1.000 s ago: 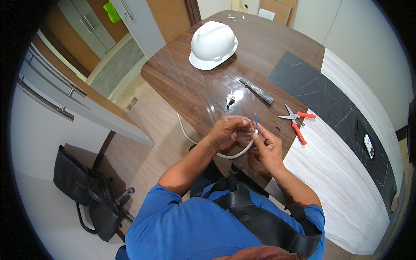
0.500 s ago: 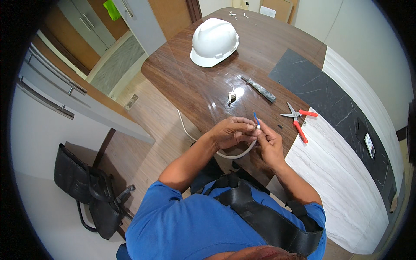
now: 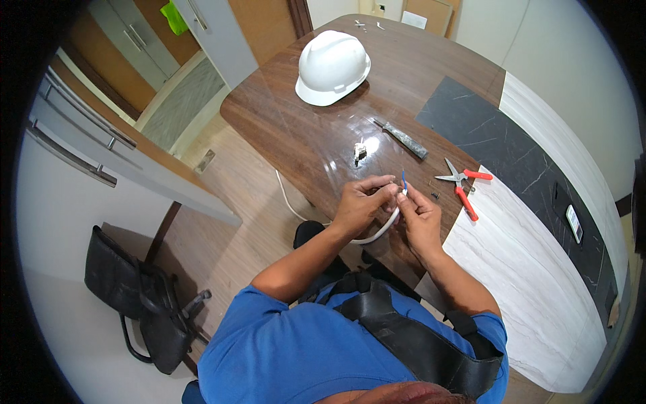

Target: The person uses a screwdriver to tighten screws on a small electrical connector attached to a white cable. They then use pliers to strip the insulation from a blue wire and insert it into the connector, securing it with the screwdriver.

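Gleaming table near cable, wooden floor.

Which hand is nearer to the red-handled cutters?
Right: the right hand is left of and below the red-handled cutters in the picture; the left hand lies farther left.

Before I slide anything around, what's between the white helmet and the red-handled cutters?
In the head view, a slim grey-handled tool lies between the white helmet and the red-handled cutters, on the brown tabletop.

Fisheye view from head height; steeply downward; hands and table near
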`<state>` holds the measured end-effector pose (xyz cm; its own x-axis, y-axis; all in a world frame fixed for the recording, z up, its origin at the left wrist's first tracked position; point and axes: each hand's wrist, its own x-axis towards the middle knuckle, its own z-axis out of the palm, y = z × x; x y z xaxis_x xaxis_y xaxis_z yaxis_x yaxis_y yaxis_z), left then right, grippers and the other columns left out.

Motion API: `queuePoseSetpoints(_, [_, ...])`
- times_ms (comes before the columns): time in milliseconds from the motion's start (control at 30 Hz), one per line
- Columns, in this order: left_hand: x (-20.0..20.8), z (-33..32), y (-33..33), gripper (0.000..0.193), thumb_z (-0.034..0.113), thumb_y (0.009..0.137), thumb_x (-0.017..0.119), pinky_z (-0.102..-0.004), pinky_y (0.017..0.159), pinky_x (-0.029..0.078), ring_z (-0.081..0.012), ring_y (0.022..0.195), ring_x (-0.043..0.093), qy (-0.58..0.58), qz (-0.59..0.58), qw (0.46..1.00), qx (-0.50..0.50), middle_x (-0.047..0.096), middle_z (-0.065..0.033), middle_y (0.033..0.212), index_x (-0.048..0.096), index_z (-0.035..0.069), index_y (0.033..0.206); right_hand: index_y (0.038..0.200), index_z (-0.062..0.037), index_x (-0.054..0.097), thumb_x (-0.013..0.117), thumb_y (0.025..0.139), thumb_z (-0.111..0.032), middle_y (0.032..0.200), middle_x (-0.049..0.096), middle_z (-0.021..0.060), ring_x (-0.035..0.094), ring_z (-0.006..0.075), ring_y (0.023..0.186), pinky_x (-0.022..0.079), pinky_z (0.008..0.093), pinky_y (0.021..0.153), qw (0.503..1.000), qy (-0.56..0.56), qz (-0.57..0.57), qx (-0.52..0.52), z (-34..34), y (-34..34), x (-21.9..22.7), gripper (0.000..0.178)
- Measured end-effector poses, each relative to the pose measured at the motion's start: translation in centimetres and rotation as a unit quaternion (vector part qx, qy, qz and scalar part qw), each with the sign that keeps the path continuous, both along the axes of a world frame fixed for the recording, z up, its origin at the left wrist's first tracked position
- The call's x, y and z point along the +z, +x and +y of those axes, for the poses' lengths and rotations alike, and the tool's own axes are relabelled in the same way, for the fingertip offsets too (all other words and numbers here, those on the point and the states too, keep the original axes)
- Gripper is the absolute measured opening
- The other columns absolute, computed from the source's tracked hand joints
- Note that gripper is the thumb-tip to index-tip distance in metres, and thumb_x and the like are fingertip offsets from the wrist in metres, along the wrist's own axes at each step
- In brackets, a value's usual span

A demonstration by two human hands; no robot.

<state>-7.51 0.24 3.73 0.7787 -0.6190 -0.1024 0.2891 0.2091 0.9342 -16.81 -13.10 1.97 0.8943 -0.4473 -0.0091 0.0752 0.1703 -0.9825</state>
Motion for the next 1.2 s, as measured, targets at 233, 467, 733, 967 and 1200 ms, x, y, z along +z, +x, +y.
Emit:
queuePoseSetpoints(233, [-0.7, -1.2, -1.0, 0.028, 0.014, 0.101, 0.068, -0.0228, 0.061, 0.05, -0.0059, 0.072, 0.06, 0.0, -0.086, 0.993, 0.082, 0.067, -0.0048, 0.096, 0.071, -0.008, 0.118, 0.14, 0.0008, 0.061, 0.067, 0.103, -0.015, 0.076, 0.064, -0.0043, 0.053, 0.0025, 0.061, 0.042, 0.0215, 0.054, 0.999, -0.051, -0.009, -0.007, 0.2, -0.2, 0.4, 0.041])
queuePoseSetpoints(467, [-0.9, -2.3, -1.1, 0.025, 0.014, 0.102, 0.064, -0.0274, 0.076, 0.052, -0.0111, 0.087, 0.063, 0.046, -0.272, 0.952, 0.133, 0.07, -0.0078, 0.102, 0.072, -0.005, 0.117, 0.144, 0.0009, 0.058, 0.067, 0.102, -0.015, 0.076, 0.06, -0.0068, 0.049, 0.002, 0.062, 0.04, 0.0214, 0.055, 0.994, -0.109, -0.007, -0.02, 0.6, -0.6, 0.6, 0.046])
queuePoseSetpoints(733, [-1.7, -2.4, -0.3, 0.027, 0.021, 0.105, 0.059, -0.0258, 0.069, 0.05, -0.0105, 0.078, 0.063, 0.076, -0.215, 0.968, 0.107, 0.068, -0.0038, 0.088, 0.071, -0.004, 0.103, 0.143, 0.0027, 0.058, 0.066, 0.102, -0.015, 0.095, 0.069, -0.0006, 0.058, 0.0052, 0.082, 0.049, 0.0232, 0.072, 0.985, -0.157, -0.046, -0.044, 1.4, -0.6, 0.5, 0.046])
queuePoseSetpoints(967, [-1.5, -1.6, 1.5, 0.024, 0.025, 0.105, 0.062, -0.0233, 0.053, 0.042, -0.0057, 0.057, 0.05, -0.022, 0.062, 0.998, 0.001, 0.061, 0.0007, 0.073, 0.068, 0.003, 0.099, 0.143, 0.0044, 0.057, 0.064, 0.103, -0.013, 0.103, 0.072, 0.0046, 0.063, 0.0081, 0.089, 0.052, 0.0255, 0.08, 0.999, -0.05, -0.005, 0.005, 1.4, -0.1, 1.1, 0.045])
queuePoseSetpoints(1200, [-0.8, -1.0, 2.1, 0.028, 0.028, 0.104, 0.066, -0.0219, 0.052, 0.04, -0.0042, 0.058, 0.051, 0.039, 0.008, 0.999, 0.017, 0.061, 0.0022, 0.071, 0.072, 0.001, 0.107, 0.139, 0.0062, 0.06, 0.064, 0.103, -0.013, 0.095, 0.072, 0.0039, 0.062, 0.0071, 0.079, 0.051, 0.0243, 0.072, 0.999, -0.024, 0.024, 0.001, 0.8, 1.1, 0.3, 0.041])
